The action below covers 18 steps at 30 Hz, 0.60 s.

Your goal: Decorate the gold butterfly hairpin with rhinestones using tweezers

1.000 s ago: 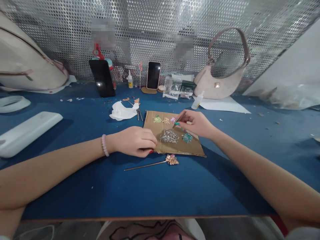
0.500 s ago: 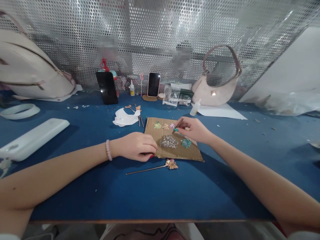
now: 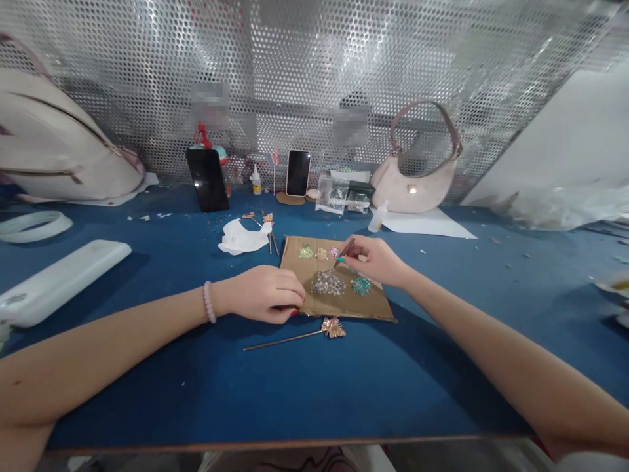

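My right hand (image 3: 377, 259) pinches a pair of tweezers (image 3: 345, 252), tips pointing down just behind a pile of clear rhinestones (image 3: 328, 283). The stones lie on a piece of cardboard (image 3: 348, 307). To their right is a heap of teal rhinestones (image 3: 361, 286), and behind sit small heaps of green (image 3: 305, 251), gold (image 3: 321, 254) and pink stones (image 3: 334, 252). My left hand (image 3: 268, 294), fingers curled, holds the cardboard's near left corner. In front of the cardboard lies a hairpin (image 3: 334, 328) with a gold flower end and a long thin stem.
White paper (image 3: 243, 237) and more hairpins (image 3: 268, 221) lie behind my left hand. Farther back stand two phones (image 3: 208, 180) (image 3: 298, 173), glue bottles (image 3: 256, 180) (image 3: 378, 217), plastic bags (image 3: 332, 195) and a handbag (image 3: 417, 187). A white power bank (image 3: 69, 278) lies left.
The whole view has shifted slightly, so everything sits a little lower and farther left. Both hands keep nearly the same place over the cardboard, and the tweezers stay in my right hand.
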{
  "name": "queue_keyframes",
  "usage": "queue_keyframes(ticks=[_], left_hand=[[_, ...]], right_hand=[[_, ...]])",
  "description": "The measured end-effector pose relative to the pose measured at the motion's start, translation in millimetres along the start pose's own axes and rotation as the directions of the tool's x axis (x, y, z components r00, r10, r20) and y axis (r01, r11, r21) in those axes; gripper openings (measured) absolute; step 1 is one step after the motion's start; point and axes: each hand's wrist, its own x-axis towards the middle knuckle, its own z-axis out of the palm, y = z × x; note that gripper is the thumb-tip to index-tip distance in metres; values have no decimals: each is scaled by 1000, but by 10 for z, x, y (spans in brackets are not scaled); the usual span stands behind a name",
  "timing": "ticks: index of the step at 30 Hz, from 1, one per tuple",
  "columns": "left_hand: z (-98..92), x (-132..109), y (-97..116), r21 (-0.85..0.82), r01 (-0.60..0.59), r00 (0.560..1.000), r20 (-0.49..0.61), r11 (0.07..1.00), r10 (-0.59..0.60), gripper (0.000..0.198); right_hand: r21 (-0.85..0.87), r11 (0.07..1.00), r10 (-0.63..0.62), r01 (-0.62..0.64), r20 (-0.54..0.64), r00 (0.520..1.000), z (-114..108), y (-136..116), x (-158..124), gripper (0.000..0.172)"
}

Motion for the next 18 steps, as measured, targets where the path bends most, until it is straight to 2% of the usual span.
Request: queue_keyframes(ticks=[8, 14, 18], left_hand=[[0, 3, -6, -16, -2, 1000, 7, 1000, 2, 16], [0, 9, -5, -15, 4, 1000, 11, 1000, -4, 16], [3, 8, 0, -16, -2, 1000, 7, 1000, 2, 16]], right_hand=[[8, 1000, -6, 6, 13, 1000, -5, 13, -4, 6], [37, 986, -162, 165, -79, 984, -55, 5, 30, 4], [183, 982, -45, 48, -25, 999, -70, 10, 24, 7]])
